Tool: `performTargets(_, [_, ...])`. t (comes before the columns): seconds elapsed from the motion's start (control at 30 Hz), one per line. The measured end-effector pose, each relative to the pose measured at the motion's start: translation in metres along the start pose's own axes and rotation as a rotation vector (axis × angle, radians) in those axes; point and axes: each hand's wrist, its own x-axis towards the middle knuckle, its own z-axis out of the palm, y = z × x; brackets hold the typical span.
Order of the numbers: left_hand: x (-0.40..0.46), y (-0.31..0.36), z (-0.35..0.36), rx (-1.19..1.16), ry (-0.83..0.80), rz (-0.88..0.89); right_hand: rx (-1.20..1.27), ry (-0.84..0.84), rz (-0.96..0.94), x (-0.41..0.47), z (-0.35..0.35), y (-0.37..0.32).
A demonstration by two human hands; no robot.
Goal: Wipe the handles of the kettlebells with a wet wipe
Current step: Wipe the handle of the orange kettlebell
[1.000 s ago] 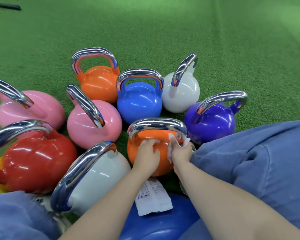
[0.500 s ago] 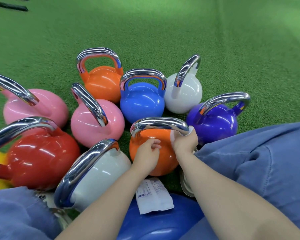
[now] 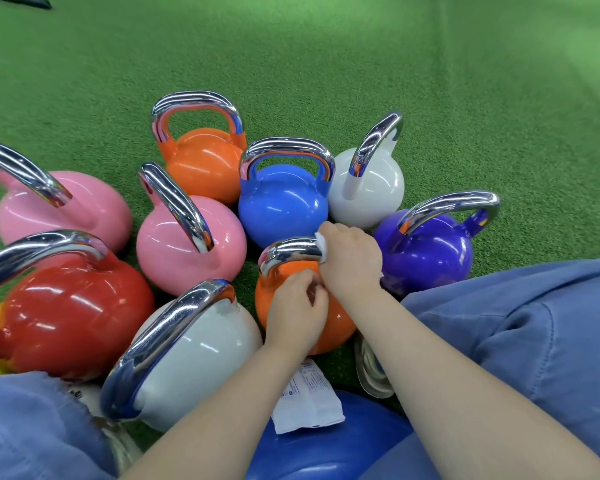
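We see our right hand wrapped over the right end of the chrome handle of the near orange kettlebell, just below the middle of the frame, its grip clamped round the bar with the wet wipe caught underneath, only a white corner showing at the knuckles; held that way, we judge, the cloth can be dragged along the metal while the fingers press it on. Our left hand sits lower, on the orange ball under the handle; its fingers are curled and seem to steady the weight so it does not rock, though what they pinch, if anything, we cannot tell. The other kettlebells crowd round on the green turf within arm's reach: a blue one and a second orange one above, a white one to the upper right, a purple one at right, two pink ones and a red one at left, a grey-white one at lower centre; we judge their handles come next. A white packet, likely the wipe pack, lies on a blue ball at the bottom; it carries small print, too blurred for us to read; no brand shows on any bell.
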Motion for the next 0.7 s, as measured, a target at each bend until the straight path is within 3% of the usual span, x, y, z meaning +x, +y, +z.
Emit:
performTargets(0.1, [0.001,-0.004,-0.004,-0.02,0.103,0.061,0.035,0.056,-0.088,0.003,0.004,0.002])
performTargets(0.27, [0.004,0.005,-0.01,-0.069,0.189,0.185,0.062,-0.119,-0.042,-0.002,0.009,0.012])
performTargets(0.4, [0.008,0.006,-0.012,-0.102,0.201,0.197,0.414,-0.187,0.461,-0.019,0.011,0.029])
performTargets(0.47, [0.008,0.007,-0.014,-0.106,0.223,0.207,0.516,-0.195,0.578,-0.024,0.012,0.032])
performTargets(0.57, [0.009,0.011,-0.017,-0.108,0.246,0.238,0.372,-0.234,0.44,-0.017,0.002,0.028])
performTargets(0.7, [0.011,0.01,-0.018,-0.053,0.245,0.297,0.042,-0.187,0.084,0.0,0.004,0.018])
